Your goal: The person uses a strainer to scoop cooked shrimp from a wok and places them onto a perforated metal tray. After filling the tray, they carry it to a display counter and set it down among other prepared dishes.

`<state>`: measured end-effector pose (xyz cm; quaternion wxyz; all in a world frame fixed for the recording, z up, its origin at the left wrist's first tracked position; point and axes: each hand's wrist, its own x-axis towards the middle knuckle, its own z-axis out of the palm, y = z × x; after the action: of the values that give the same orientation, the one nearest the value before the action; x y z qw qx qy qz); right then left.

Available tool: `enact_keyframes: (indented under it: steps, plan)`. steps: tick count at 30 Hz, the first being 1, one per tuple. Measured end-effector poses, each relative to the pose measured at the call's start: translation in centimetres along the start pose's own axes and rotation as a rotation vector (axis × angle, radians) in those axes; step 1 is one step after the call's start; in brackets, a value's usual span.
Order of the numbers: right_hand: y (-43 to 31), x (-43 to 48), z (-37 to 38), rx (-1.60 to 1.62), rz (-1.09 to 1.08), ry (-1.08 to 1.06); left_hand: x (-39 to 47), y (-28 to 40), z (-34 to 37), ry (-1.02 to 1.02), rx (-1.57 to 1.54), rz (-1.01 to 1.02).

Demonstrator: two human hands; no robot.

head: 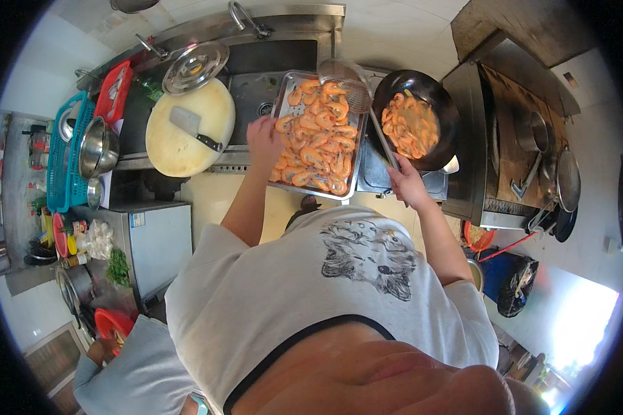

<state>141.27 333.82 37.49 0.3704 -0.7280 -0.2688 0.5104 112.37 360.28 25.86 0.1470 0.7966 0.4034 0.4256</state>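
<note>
My right hand (407, 181) grips the long handle of a metal skimmer (358, 93). The skimmer's mesh bowl, blurred by motion, hangs over the far right corner of a perforated metal tray (294, 110). Cooked orange shrimp (316, 137) are heaped in the tray. At the tray's left rim, my left hand (265, 134) holds the edge, its fingertips partly hidden. Just right of the tray sits a black wok (444, 111). More shrimp (410, 127) lie in liquid inside it.
Left of the tray, a cleaver (187, 122) lies on a round chopping board (161, 145) by the sink (249, 98). A metal lid (196, 67) overlaps the board's far edge. A stove (519, 93) stands right of the wok. Another person (135, 368) is at lower left.
</note>
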Motion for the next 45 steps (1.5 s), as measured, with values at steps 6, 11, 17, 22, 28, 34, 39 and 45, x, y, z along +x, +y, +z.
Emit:
enact_keyframes:
  steps: [6,11,17,22,28,34,39,45]
  plan:
    - [2.8,-0.2,-0.9,-0.544,-0.348,0.254,-8.8,-2.4,-3.4,-0.012,0.095,-0.185]
    - [6.6,-0.8,-7.9,0.102,-0.114,0.256,-11.9,-1.8,-1.9,-0.016,0.063,-0.38]
    - [14.6,0.7,-21.1,-0.199,0.061,0.596,-14.2,1.4,-1.4,0.095,0.037,-0.507]
    - [19.6,-0.5,-22.7,-0.572,0.005,0.724,-14.1,2.8,-2.0,0.101,0.103,-0.407]
    - [18.0,-2.1,-19.3,0.821,0.198,0.216,-13.2,4.6,-0.6,0.137,0.069,-0.456]
    - [16.0,-4.3,-20.9,0.849,0.227,0.228,-13.5,5.5,-0.5,0.087,0.085,-0.411]
    - [16.1,-7.3,-21.2,1.006,0.182,0.192,-17.7,2.0,-1.5,-0.013,0.275,-0.456]
    - [18.1,-9.1,-20.6,1.323,0.184,0.061,-31.8,-5.2,-2.7,-0.436,0.672,-0.781]
